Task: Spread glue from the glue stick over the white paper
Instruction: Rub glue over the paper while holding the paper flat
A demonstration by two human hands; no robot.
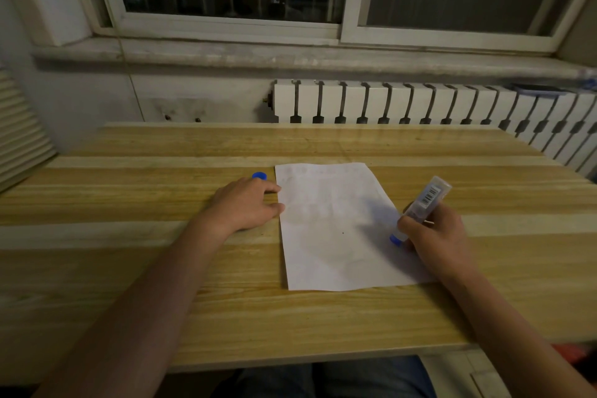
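**Glue tip on the sheet, coverage unclear**

The white paper [336, 226] lies flat at centre frame on the tabletop [129, 268]. My right hand [433, 236] is closed around the glue stick [423, 207], its blue tip down at the paper's right edge. My left hand [248, 203] rests spread and empty, fingertips at the left edge. The blue cap [259, 176] sits beyond it. I can't see any glue laid, so most spreading seems left.
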